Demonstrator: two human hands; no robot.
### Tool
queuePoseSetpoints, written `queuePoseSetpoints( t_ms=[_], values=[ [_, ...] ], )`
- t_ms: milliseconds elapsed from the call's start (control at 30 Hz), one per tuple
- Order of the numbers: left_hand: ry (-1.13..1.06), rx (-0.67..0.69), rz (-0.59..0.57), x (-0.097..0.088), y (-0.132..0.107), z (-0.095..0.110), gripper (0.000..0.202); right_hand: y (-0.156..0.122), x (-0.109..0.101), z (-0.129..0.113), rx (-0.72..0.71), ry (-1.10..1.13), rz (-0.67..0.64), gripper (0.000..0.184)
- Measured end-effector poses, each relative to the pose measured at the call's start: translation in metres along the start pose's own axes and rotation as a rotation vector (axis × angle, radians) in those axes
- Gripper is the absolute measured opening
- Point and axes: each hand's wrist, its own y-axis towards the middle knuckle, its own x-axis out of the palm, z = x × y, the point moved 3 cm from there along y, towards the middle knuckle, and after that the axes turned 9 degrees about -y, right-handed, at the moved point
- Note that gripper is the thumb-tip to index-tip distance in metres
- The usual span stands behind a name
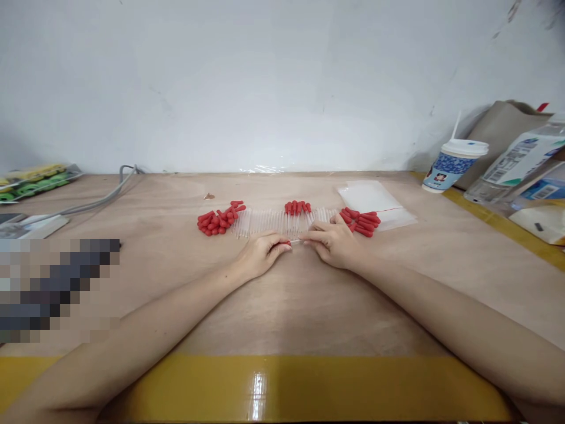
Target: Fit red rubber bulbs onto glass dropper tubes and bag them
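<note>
My left hand [261, 253] is pinched on a small red rubber cap [287, 242], fingers curled, resting on the wooden table [282, 306]. My right hand [334, 241] pinches a thin clear tube [296, 241] whose end meets that cap. Just beyond both hands lies a row of clear tubes [273, 222]. A pile of loose red caps [219, 219] sits at the row's left end. Several capped tubes [297, 207] lie at the middle back, and another red-capped bunch [362, 222] lies by my right hand.
A clear plastic bag [375, 200] lies behind the right bunch. A lidded drink cup with straw [454, 165], a brown bag [503, 132] and packages [525, 159] crowd the right back. A grey cable [99, 200] and green-yellow packets [33, 182] lie at left. Yellow tape [282, 386] edges the table.
</note>
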Motion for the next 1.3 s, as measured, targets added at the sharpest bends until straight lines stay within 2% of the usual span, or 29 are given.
queuePoseSetpoints(
  t_ms=[167, 367, 767, 1100, 1200, 1300],
  values=[
    [0.044, 0.022, 0.016, 0.0, 0.0, 0.001, 0.016, -0.001, -0.001, -0.004, -0.046, -0.097, 0.033, 0.03],
    [-0.014, 0.053, 0.05, -0.003, 0.0, 0.004, 0.014, 0.001, 0.0, 0.001, 0.032, 0.136, -0.049, 0.025],
    [0.024, 0.158, 0.045, 0.001, -0.005, 0.004, 0.017, 0.004, -0.004, 0.0, 0.03, 0.245, -0.185, 0.025],
    [0.143, 0.216, 0.124, 0.001, -0.005, 0.0, 0.019, 0.005, -0.006, -0.011, 0.238, 0.219, -0.229, 0.027],
    [0.097, 0.183, 0.134, -0.002, 0.0, -0.003, 0.019, 0.007, -0.006, -0.008, 0.299, 0.354, -0.253, 0.029],
    [0.024, 0.07, 0.208, -0.007, 0.005, -0.009, 0.018, 0.008, -0.003, -0.002, 0.314, 0.511, -0.193, 0.026]
  ],
)
